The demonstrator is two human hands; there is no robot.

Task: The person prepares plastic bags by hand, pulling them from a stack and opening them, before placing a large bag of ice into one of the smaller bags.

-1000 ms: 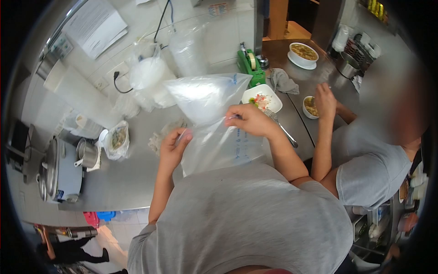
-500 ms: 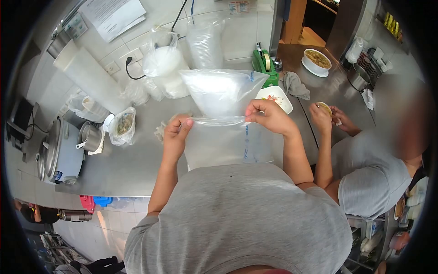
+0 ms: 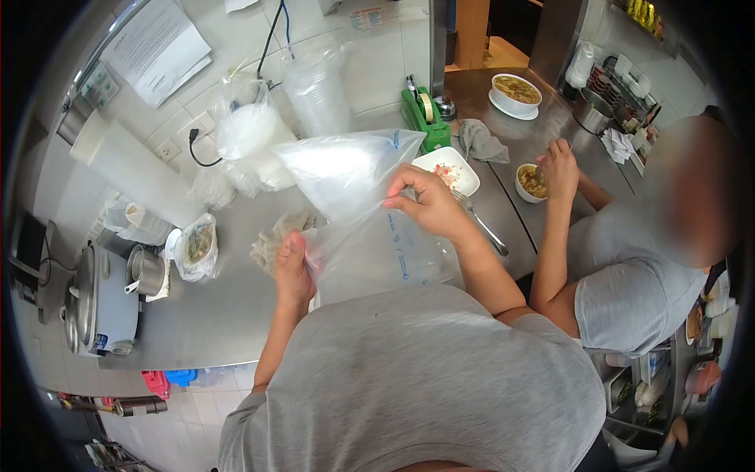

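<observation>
A large clear plastic bag (image 3: 370,252) with blue print along its right side spreads in front of my chest. My right hand (image 3: 425,198) pinches its upper edge between thumb and fingers. At the bag's left side is my left hand (image 3: 293,271), thumb pointing up, its fingers curled against the bag and partly veiled by the plastic. Behind the upper part of the bag, a whitish bulky shape shows through. A crumpled beige cloth (image 3: 277,238) lies just beyond my left hand. Beyond my right hand is a white dish (image 3: 460,161) with food scraps.
To the right, a co-worker's hand (image 3: 560,175) is over a small bowl of soup (image 3: 531,183). A larger soup bowl (image 3: 517,93), green tape dispenser (image 3: 425,118) and grey rag (image 3: 481,141) stand farther back. A bagged food container (image 3: 197,248) and metal pot (image 3: 145,270) are left.
My hands have moved apart in height: the left is lower, the right higher on the bag. The bag has tilted and opened out. The co-worker's small bowl is now on the counter.
</observation>
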